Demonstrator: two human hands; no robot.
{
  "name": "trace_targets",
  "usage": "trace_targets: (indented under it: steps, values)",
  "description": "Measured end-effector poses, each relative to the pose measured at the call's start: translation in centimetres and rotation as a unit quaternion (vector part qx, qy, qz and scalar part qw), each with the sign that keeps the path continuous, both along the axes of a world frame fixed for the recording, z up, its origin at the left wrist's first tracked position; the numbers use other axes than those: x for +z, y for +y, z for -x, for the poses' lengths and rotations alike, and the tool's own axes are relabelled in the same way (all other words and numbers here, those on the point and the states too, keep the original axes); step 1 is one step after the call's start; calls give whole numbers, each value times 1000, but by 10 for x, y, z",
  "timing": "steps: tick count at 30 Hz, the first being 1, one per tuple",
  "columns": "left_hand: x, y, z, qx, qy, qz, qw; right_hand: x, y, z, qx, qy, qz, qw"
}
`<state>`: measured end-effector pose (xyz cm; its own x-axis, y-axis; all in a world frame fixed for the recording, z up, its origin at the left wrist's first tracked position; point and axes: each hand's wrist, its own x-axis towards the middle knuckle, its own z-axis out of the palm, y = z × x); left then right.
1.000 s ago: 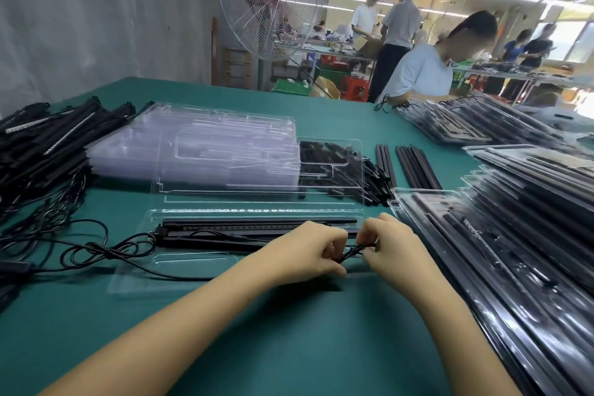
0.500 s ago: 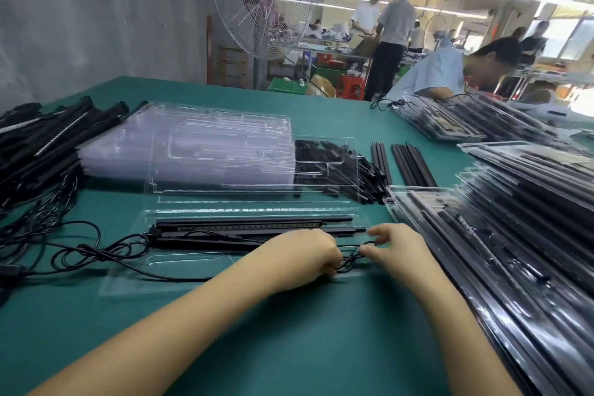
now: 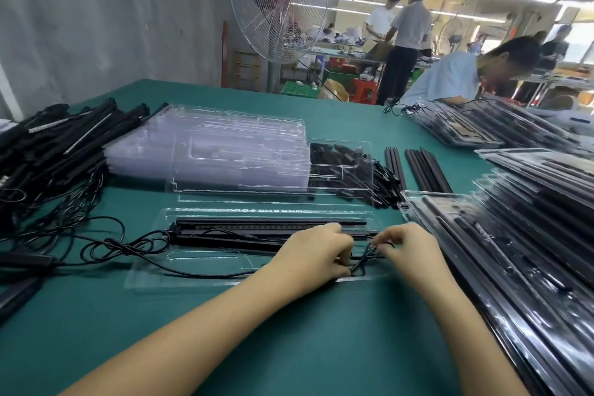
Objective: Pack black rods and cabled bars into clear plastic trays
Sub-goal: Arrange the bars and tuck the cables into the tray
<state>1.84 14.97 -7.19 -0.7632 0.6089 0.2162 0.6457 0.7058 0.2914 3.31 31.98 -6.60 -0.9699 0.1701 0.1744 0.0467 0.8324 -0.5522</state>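
Observation:
A clear plastic tray (image 3: 199, 270) lies open in front of me on the green table. In it rest a thin black rod (image 3: 270, 222) and below it cabled black bars (image 3: 225, 239). Their thin black cable (image 3: 364, 259) is bunched at the tray's right end. My left hand (image 3: 316, 257) pinches that bunch from the left, and my right hand (image 3: 406, 249) pinches it from the right, fingers curled. More cable (image 3: 128, 246) trails out of the tray's left end.
A stack of empty clear trays (image 3: 205, 151) sits behind, with loose black rods (image 3: 427, 170) to its right. Cabled bars (image 3: 54, 145) are heaped at far left. Filled trays (image 3: 514, 235) are stacked on the right. A person (image 3: 456, 77) works across the table; a fan (image 3: 276, 3) stands behind.
Both hands dropped from just above the tray to its right end, carrying the cable bunch down into it. The person across the table leaned further over.

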Motion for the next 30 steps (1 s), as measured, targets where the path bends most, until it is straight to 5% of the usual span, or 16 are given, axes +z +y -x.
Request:
trace_targets:
  steps: [4,13,30]
  values:
    - [-3,2,1,19,100,62,993,-5,-2,-1,-4,-19,-9,1000]
    - [-5,2,11,65,65,109,990,2,1,-1,18,-105,-30,994]
    - [-9,0,9,-13,11,18,1000,8,2,-7,6,-62,-3,998]
